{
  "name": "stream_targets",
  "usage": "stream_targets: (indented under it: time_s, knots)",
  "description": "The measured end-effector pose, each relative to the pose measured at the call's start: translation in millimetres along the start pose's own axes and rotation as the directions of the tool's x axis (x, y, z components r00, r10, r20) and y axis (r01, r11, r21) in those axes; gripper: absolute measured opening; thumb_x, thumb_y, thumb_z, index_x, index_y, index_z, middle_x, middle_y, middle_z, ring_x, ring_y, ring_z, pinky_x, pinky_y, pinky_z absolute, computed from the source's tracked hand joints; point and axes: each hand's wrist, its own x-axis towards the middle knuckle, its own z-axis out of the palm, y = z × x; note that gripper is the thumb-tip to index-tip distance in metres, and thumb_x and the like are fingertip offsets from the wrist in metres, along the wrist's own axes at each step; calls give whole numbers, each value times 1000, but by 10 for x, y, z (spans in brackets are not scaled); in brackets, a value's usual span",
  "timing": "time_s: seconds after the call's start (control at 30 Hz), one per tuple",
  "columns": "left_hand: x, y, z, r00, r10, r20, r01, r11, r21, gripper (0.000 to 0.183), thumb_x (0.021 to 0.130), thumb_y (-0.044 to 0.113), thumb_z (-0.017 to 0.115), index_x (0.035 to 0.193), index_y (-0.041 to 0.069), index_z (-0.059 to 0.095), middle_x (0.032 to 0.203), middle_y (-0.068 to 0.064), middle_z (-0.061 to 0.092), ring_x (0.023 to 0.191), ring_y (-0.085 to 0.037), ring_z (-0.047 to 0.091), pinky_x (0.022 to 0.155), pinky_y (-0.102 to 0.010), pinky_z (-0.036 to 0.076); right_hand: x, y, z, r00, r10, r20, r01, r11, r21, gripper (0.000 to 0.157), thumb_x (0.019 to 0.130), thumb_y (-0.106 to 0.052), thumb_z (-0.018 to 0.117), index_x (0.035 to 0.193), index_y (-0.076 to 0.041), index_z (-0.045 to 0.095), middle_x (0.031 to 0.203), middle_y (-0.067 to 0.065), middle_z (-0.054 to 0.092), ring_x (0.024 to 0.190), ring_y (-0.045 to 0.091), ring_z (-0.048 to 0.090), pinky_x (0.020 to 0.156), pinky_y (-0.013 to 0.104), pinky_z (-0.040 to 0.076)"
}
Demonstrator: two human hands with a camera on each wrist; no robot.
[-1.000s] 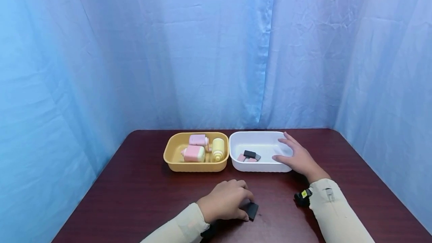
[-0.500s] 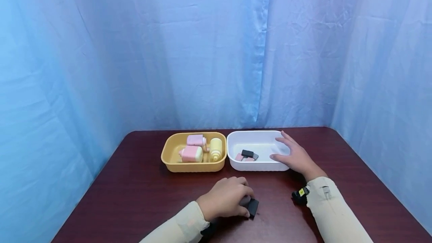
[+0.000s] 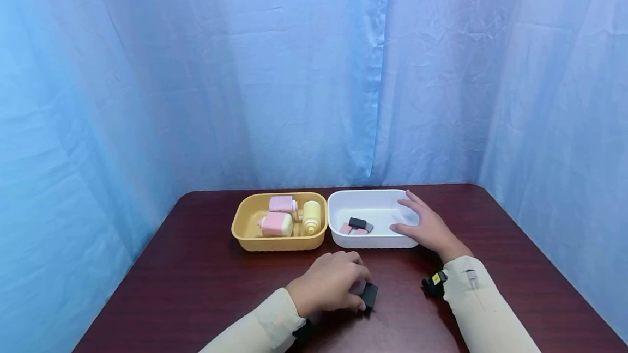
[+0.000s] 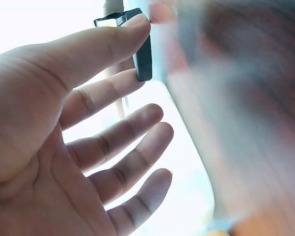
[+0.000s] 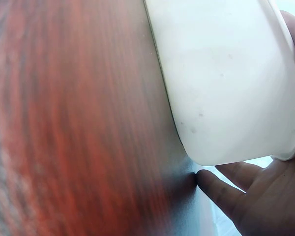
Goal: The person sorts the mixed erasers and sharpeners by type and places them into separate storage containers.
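Observation:
Above the table front, my left hand (image 3: 331,282) pinches a small flat black block (image 3: 370,295) between thumb and index finger; a greyish part shows beside it. In the left wrist view, the black block (image 4: 143,56) juts from the fingertips, and the other fingers are spread and bent. My right hand (image 3: 432,230) holds the right end of a white plastic basket (image 3: 378,241), thumb and a finger reaching over its rim. The right wrist view shows other fingers outside the basket's corner (image 5: 226,98). Inside lie several small flat pieces, black (image 3: 357,223), grey and pink.
A yellow basket (image 3: 279,244) stands against the white one on the left. It contains a pink-and-cream bottle (image 3: 276,224), a lilac bottle (image 3: 282,204) and a pale yellow bottle (image 3: 311,217). Blue curtains (image 3: 294,70) hang behind the dark red table (image 3: 196,287).
My left hand has risen slightly from the table front toward the baskets, lifting the black block. The right hand stays at the white basket. The whole view has shifted a little.

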Motion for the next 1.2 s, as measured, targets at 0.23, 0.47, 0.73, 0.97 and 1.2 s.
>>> stream_targets:
  time_s: [0.23, 0.47, 0.73, 0.97, 1.2]
  knots:
    - [16, -3, -89, 999, -9, -33, 10, 999, 36, 42, 72, 53, 78, 109, 38, 67, 100, 15, 57, 83, -3, 52, 67, -23, 44, 7, -4, 21, 1000, -5, -5, 5, 1000, -3, 85, 73, -61, 71, 141, -16, 46, 159, 4, 16, 142, 35, 22, 102, 62, 30]
    - [67, -22, -168, 998, -14, -55, 16, 999, 35, 42, 72, 52, 78, 110, 37, 67, 101, 14, 58, 77, -2, 52, 63, -23, 44, 21, 20, 21, 1000, -1, -14, 1, 1000, -9, 83, 74, -59, 72, 141, -16, 46, 159, 4, 16, 142, 34, 22, 103, 62, 29]
    - [120, -61, -237, 996, -22, -82, 25, 999, 43, 42, 73, 54, 77, 110, 37, 68, 104, 13, 59, 79, -3, 53, 63, -23, 45, 16, 11, 14, 1000, -2, -8, 2, 1000, 2, 87, 73, -62, 71, 142, -17, 44, 159, 2, 16, 142, 34, 22, 103, 61, 29]
    - [194, -82, -312, 994, -25, -109, 29, 999, 35, 41, 72, 49, 79, 108, 34, 69, 106, 10, 60, 87, -5, 52, 69, -22, 48, 6, 21, 15, 1000, 4, -8, -4, 1000, 0, 86, 74, -60, 72, 143, -17, 44, 159, 4, 16, 142, 35, 22, 103, 62, 29]
    - [256, -108, -356, 989, -24, -146, 31, 998, 48, 41, 72, 48, 80, 108, 32, 69, 104, 10, 59, 88, -5, 53, 72, -24, 48, 3, 33, 23, 1000, -3, -22, 3, 1000, 1, 85, 74, -59, 73, 142, -17, 45, 159, 5, 19, 141, 34, 24, 103, 61, 30]
